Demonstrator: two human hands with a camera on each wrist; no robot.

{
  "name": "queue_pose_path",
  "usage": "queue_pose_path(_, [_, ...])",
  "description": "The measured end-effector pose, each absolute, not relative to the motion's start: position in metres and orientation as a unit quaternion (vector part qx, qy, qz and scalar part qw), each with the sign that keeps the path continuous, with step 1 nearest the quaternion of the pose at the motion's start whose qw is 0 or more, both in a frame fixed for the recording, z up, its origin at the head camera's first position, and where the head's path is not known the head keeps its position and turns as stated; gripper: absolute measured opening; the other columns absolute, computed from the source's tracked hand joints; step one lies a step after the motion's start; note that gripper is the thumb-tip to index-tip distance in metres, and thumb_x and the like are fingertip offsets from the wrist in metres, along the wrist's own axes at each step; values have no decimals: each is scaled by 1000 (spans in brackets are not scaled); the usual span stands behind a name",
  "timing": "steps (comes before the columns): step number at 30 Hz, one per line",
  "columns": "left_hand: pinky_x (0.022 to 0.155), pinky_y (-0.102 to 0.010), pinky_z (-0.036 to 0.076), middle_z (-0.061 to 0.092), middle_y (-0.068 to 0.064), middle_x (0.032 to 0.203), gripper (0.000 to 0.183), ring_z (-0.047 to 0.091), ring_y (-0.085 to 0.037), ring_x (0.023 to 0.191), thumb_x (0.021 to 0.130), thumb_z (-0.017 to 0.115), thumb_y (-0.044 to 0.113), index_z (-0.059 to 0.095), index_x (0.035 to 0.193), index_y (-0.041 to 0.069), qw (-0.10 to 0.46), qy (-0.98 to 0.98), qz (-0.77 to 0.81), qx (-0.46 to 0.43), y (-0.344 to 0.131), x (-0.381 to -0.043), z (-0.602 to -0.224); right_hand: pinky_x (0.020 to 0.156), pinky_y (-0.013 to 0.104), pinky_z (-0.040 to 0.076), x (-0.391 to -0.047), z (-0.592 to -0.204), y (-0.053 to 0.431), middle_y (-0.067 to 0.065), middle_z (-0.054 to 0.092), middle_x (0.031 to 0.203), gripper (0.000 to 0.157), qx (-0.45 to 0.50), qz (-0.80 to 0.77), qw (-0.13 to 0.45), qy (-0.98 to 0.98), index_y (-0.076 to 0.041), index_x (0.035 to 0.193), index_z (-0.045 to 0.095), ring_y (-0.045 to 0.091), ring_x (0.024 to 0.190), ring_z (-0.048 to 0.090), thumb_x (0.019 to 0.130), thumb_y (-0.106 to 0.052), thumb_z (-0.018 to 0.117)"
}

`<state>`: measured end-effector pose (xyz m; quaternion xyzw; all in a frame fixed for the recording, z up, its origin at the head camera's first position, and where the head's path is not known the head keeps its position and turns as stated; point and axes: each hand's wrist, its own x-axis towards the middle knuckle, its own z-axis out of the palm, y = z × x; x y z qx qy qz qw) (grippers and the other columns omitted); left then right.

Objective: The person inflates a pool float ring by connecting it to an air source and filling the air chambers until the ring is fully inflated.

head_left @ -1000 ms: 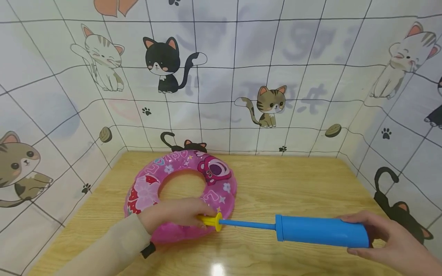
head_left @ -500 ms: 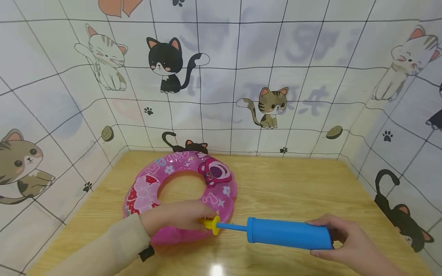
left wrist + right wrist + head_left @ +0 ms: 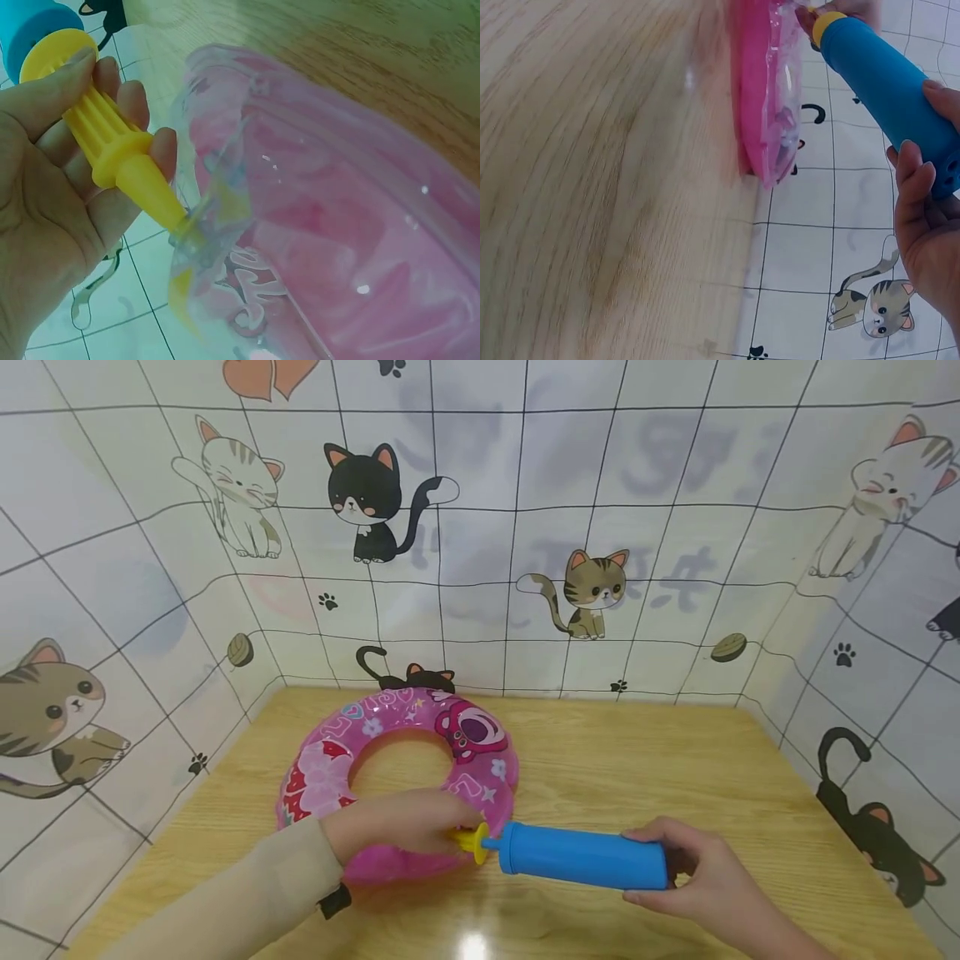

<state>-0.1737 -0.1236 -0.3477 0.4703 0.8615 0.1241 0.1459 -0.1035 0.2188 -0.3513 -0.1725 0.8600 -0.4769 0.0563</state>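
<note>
Plainly, the right hand (image 3: pixel 708 878) grips a pump (image 3: pixel 583 856) (blue-barrelled).

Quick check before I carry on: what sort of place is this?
Probably a small screened-off tabletop work area; anything beyond is out of view. Grid-lined, cat-print sheeting encloses the wood-grain tabletop behind and at both sides, and a pink inflatable ring and blue pump are being handled there.

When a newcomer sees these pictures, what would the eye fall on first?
Probably the blue hand pump, gripped by the right hand at one end and the left hand at its yellow nozzle. Next, the pink swim ring on the left of the wooden table, and the cartoon cats on the white backdrop behind.
</note>
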Motion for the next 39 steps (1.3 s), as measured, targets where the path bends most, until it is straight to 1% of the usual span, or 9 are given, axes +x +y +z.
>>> queue_pose_path(4, [63, -12, 42, 51, 14, 70, 15, 48, -1, 63, 80, 68, 22, 57, 90, 18, 145, 860, 120, 475, -118, -174, -346, 56, 30, 46, -103, -355, 214, 15, 56, 108, 51, -170, -490, 62, 853, -11, 110, 59, 18, 72, 56, 66, -25, 79])
queue_pose_path(8, [62, -11, 42, 51, 14, 70, 17, 49, 0, 62, 79, 69, 23, 58, 89, 17, 143, 856, 111, 484, -113, -174, -342, 59, 31, 47, -103, -357, 208, 15, 55, 109, 53, -146, -496, 79, 852, -14, 110, 59, 21, 76, 57, 64, -29, 80])
queue_pose_path(11, [61, -11, 42, 51, 13, 69, 16, 48, 0, 60, 79, 70, 21, 56, 87, 18, 146, 859, 100, 480, -112, -176, -340, 60, 31, 48, -104, -358, 205, 14, 55, 109, 54, -136, -492, 77, 856, -16, 109, 59, 22, 77, 57, 62, -31, 80])
queue_pose_path(15, [62, -12, 43, 51, 13, 69, 15, 48, -1, 61, 79, 69, 19, 56, 86, 19, 151, 861, 96, 476, -114, -183, -339, 58, 30, 47, -109, -359, 208, 12, 55, 108, 53, -148, -479, 62, 863, -18, 109, 59, 21, 74, 56, 63, -32, 80])
queue_pose_path(23, [64, -14, 43, 52, 14, 73, 15, 47, -2, 66, 81, 68, 24, 59, 93, 22, 154, 863, 94, 472, -126, -193, -347, 62, 30, 49, -110, -357, 240, 13, 54, 112, 54, -161, -443, 42, 881, -15, 113, 56, 20, 81, 58, 66, -30, 78])
queue_pose_path(29, [63, -16, 42, 49, 14, 70, 14, 44, -3, 66, 80, 68, 26, 58, 89, 23, 152, 866, 102, 466, -134, -196, -349, 63, 25, 50, -105, -349, 269, 9, 55, 111, 54, -173, -394, -2, 903, -16, 114, 56, 12, 84, 57, 66, -26, 78])
queue_pose_path(31, [63, -16, 42, 48, 13, 69, 13, 44, -3, 66, 80, 68, 26, 57, 88, 23, 152, 864, 107, 467, -137, -196, -350, 63, 24, 50, -104, -347, 277, 7, 55, 110, 54, -180, -387, -14, 904, -15, 115, 56, 10, 85, 56, 66, -22, 78])
queue_pose_path(36, [65, -18, 43, 49, 15, 71, 14, 45, -3, 69, 80, 68, 26, 57, 88, 26, 158, 864, 128, 461, -147, -197, -353, 61, 26, 49, -100, -344, 293, 1, 55, 105, 53, -184, -389, -18, 903, -13, 115, 55, 11, 81, 56, 68, -16, 77])
queue_pose_path(39, [69, -19, 43, 51, 16, 74, 15, 46, -4, 72, 79, 68, 26, 59, 91, 28, 167, 868, 138, 447, -152, -196, -353, 60, 25, 48, -97, -342, 300, 0, 54, 104, 53, -173, -373, -21, 911, -14, 116, 54, 11, 79, 56, 68, -19, 77])
